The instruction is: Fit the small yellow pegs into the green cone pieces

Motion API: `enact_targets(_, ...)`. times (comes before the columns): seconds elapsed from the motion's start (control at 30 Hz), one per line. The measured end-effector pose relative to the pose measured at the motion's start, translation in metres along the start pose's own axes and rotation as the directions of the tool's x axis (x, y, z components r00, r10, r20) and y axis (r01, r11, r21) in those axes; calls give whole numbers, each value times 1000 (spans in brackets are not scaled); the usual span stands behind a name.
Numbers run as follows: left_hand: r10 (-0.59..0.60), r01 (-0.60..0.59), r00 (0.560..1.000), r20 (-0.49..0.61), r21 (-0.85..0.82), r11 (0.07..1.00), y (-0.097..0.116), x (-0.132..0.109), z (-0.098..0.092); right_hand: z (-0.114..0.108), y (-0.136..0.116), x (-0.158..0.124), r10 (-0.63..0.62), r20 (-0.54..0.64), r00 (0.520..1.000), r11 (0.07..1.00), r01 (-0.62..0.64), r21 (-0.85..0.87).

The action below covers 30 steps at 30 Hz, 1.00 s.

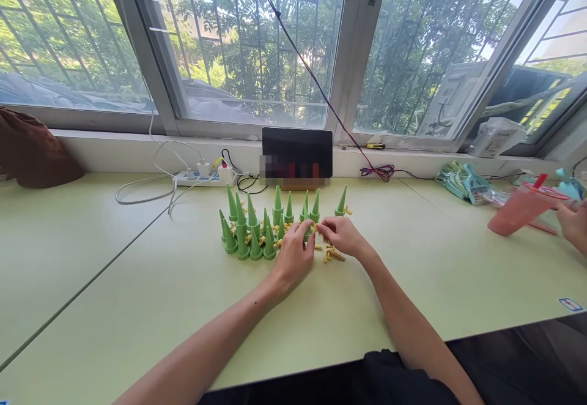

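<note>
**Green cones, yellow bits, two hands meeting**

Brown cloth, a bag or bundle [32,148], sits far out at ten o'clock against the window ledge. The pale green surface [137,295] runs on from there toward the middle. At eleven o'clock a white cable [147,194] loops away from a white power strip [202,177] with plugs in it.

Just right of that, at twelve o'clock and close in, the green cones [250,237] stand upright in a loose cluster, points up. Small yellow bits [332,253] lie among their bases and spill toward the near edge.

The left hand [293,258] rests at the cluster's five o'clock side. Its fingers are curled closed round a single cone [306,232]. The right hand [342,235] meets it fingertip to fingertip. Its thumb and forefinger pinch a yellow piece [315,227] against that cone. How the piece sits on the cone is too small to tell.

Behind both hands, at twelve o'clock, a dark screen [297,151] leans on the ledge. At one o'clock a red and purple wire [378,172] lies bunched on the surface. Teal packets [461,178] are heaped at two o'clock.

Far out at three o'clock, well apart from the cones, another person's hand [573,224] holds a pink cup [520,209] tilted on its side.
</note>
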<state>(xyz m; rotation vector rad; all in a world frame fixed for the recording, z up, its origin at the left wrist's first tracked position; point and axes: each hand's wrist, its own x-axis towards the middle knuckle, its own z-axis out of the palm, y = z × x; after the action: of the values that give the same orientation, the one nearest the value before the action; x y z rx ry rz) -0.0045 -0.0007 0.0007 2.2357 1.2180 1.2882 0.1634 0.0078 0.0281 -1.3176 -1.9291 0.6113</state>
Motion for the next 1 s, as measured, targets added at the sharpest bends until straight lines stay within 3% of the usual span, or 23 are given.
enact_targets(0.3,-18,18,1000,17,17,1000,2,0,-2,1,1,0,-30,-1,1000,998,30,63)
enact_targets(0.7,-15,14,998,65,25,1000,5,-2,-2,3,-1,0,-18,8,1000,998,18,-60)
enact_targets(1.0,-28,27,997,69,16,1000,3,0,-2,5,1,1,-22,8,1000,999,22,-46)
